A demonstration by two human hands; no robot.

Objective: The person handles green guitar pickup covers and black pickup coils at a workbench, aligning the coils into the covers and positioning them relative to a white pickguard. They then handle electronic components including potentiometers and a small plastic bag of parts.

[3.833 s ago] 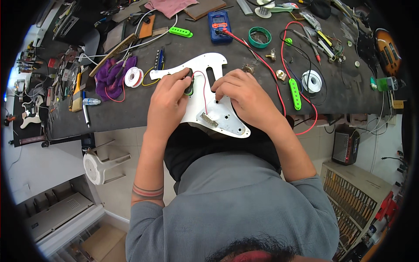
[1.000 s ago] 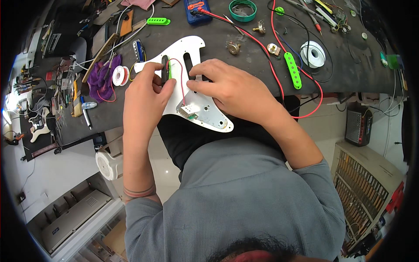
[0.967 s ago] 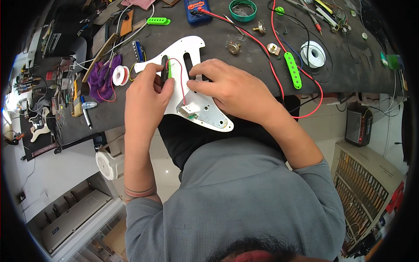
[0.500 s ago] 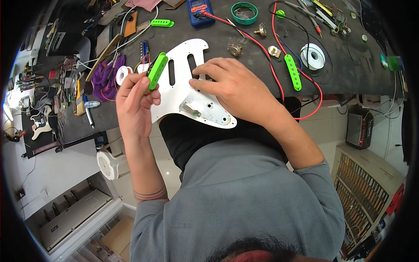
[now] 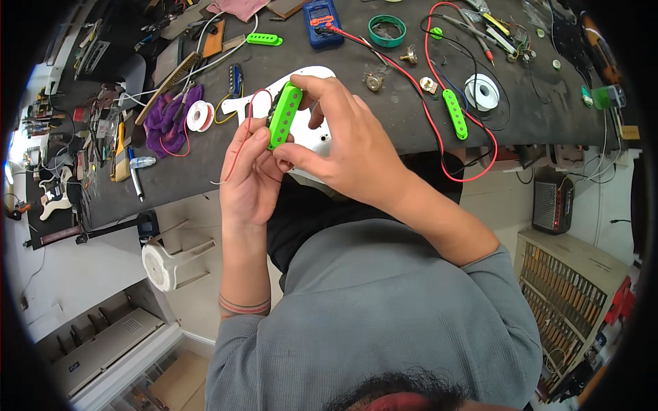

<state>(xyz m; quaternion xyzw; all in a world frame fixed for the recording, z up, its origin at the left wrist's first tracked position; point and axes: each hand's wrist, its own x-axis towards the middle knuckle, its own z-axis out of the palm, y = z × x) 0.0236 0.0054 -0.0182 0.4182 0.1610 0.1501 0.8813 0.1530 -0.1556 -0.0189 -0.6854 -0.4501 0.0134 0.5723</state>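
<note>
A guitar pickup with a bright green cover is raised in front of me, its row of round pole pieces facing up. My left hand grips its lower left side between thumb and fingers. With forefinger at the top end and thumb at the bottom end, my right hand spans the same pickup. A thin red wire loops from the pickup over my left fingers. Behind and beneath both hands lies a white pickguard at the table's front edge, mostly hidden by them.
Two more green pickups or covers lie about, one at the back, another to the right. A blue multimeter, its red lead, a solder spool, a green ring and a purple cloth surround the work.
My right hand has left the pickguard and come onto the pickup. My left hand has moved right with the pickup, and the red wire now shows looped over its fingers.
</note>
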